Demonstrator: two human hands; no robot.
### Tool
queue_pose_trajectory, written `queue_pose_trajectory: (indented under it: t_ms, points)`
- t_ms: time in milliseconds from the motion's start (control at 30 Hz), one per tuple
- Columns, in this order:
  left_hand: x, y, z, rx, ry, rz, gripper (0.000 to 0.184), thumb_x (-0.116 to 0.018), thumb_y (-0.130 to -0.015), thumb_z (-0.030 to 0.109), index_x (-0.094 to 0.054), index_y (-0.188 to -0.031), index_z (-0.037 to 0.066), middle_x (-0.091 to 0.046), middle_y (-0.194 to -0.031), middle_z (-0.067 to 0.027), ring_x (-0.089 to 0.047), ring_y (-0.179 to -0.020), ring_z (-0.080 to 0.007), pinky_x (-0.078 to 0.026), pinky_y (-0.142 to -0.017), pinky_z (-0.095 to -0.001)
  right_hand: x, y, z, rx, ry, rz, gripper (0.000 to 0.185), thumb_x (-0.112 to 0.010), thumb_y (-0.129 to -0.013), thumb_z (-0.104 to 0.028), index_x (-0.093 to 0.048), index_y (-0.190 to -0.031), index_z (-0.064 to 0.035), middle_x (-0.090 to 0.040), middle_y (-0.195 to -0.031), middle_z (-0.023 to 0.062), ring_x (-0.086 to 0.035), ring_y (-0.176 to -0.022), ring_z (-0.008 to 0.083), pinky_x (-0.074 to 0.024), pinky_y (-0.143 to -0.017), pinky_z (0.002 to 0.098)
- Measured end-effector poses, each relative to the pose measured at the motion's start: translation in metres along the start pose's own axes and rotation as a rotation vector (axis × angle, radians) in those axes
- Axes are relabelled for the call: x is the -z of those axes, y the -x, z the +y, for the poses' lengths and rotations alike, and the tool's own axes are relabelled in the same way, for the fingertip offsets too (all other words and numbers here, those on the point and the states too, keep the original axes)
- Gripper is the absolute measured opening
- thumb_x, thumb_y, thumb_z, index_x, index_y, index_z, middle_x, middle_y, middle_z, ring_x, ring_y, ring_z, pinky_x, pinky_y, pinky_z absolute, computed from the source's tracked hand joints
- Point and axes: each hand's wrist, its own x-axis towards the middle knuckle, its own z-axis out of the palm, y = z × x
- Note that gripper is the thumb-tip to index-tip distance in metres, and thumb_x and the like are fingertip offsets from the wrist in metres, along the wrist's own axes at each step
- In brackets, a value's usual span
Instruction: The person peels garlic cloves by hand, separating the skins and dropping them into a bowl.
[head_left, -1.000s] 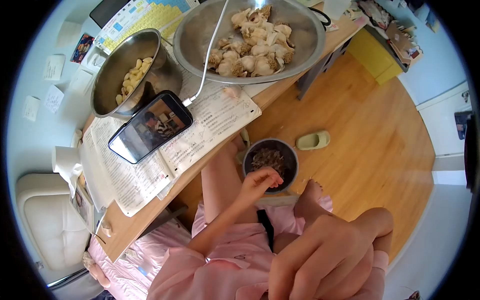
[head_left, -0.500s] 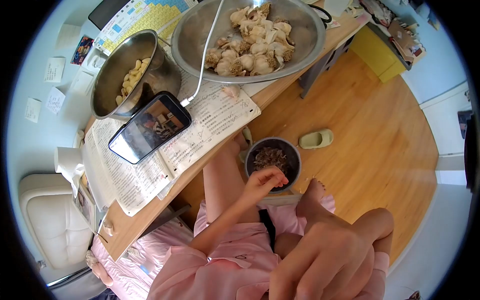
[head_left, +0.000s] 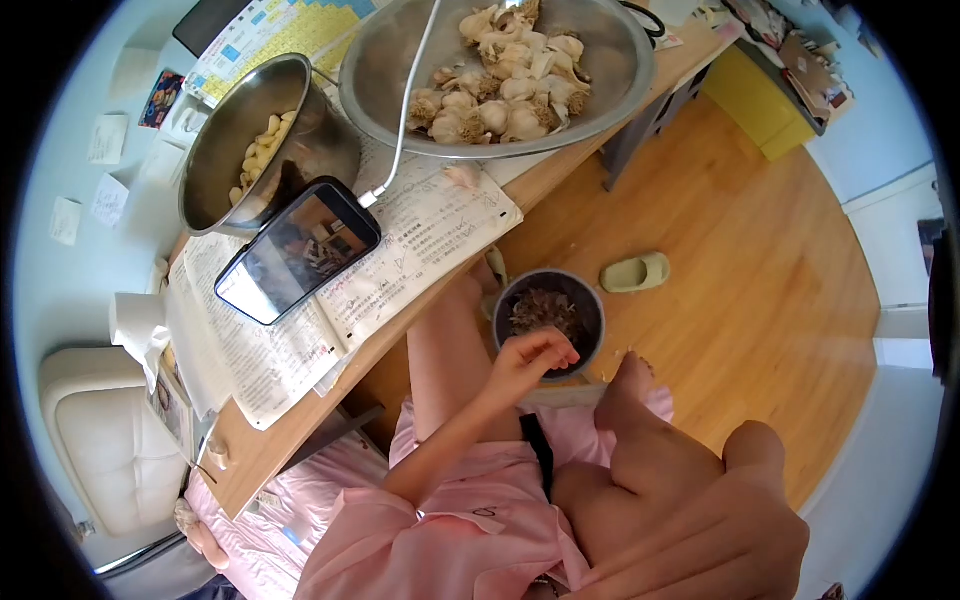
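My left hand (head_left: 535, 362) hangs over the near rim of a dark bin (head_left: 602, 335) on the floor. Its thumb and fingers are curled together, and I cannot make out what, if anything, they hold. Dry brownish scraps, like garlic skins (head_left: 545, 312), lie in the bin. Large and close at the lower right is my right hand (head_left: 735, 535), its back towards me and its fingertips hidden. On the desk, a wide metal basin (head_left: 380, 120) holds whole garlic bulbs (head_left: 515, 85). A deeper steel pot (head_left: 215, 150) beside it contains peeled garlic cloves (head_left: 262, 150).
A phone (head_left: 300, 250) with a white cable (head_left: 408, 115) leans against the pot, over open printed pages (head_left: 420, 235). The wooden desk (head_left: 245, 480) edge runs diagonally. A green slipper (head_left: 635, 272) lies right of the bin, and a yellow box (head_left: 755, 105) stands farther back.
My right hand has moved right and turned, showing more of its back and uncovering more of the bent leg. My left hand stays nearly in place above the bin.
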Motion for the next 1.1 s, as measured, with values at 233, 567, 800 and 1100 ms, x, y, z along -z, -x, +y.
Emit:
queue_pose_trajectory:
  t_ms: [233, 567, 800, 1100]
  points:
    - [-0.004, 0.000, 0.003, 0.035, 0.012, 0.013, 0.015, -0.050, -0.093, 0.008, -0.061, -0.088, -0.001, -0.060, -0.088, -0.0046, -0.057, -0.082, -0.0103, -0.046, -0.073, -0.0235, -0.010, 0.019, 0.021, 0.208, -0.187, 0.067, 0.011, -0.060, -0.081, -0.003, -0.062, -0.073, 0.0048, -0.061, -0.082, 0.0179, -0.060, -0.065, 0.0215, -0.0491, -0.053, 0.0256]
    - [-0.005, 0.000, 0.004, 0.013, -0.023, 0.003, 0.014, -0.050, -0.092, 0.008, -0.060, -0.090, 0.000, -0.061, -0.089, -0.0047, -0.057, -0.082, -0.0104, -0.046, -0.073, -0.0234, -0.013, 0.028, 0.020, 0.104, -0.671, 0.224, 0.025, -0.045, -0.088, -0.008, -0.059, -0.074, 0.0075, -0.061, -0.076, 0.0255, -0.063, -0.058, 0.0288, -0.0501, -0.046, 0.0274]
    - [-0.008, 0.001, 0.017, 0.013, 0.008, 0.037, 0.014, -0.049, -0.092, 0.007, -0.060, -0.088, -0.001, -0.060, -0.089, -0.0047, -0.057, -0.082, -0.0104, -0.046, -0.073, -0.0236, -0.045, -0.041, -0.025, -0.449, -0.890, 1.381, 0.031, -0.028, -0.092, -0.015, -0.039, -0.066, -0.0035, -0.037, -0.035, 0.0211, -0.038, -0.023, 0.0279, -0.0333, -0.021, 0.0313]
    - [-0.005, 0.000, 0.021, -0.023, -0.013, 0.025, 0.014, -0.049, -0.092, 0.007, -0.060, -0.088, -0.001, -0.060, -0.089, -0.0051, -0.056, -0.081, -0.0106, -0.046, -0.072, -0.0234, -0.022, 0.000, -0.009, -0.348, -0.651, 0.623, 0.026, -0.038, -0.088, -0.006, -0.036, -0.062, -0.0027, -0.042, -0.037, 0.0224, -0.046, -0.027, 0.0270, -0.0404, -0.025, 0.0307]
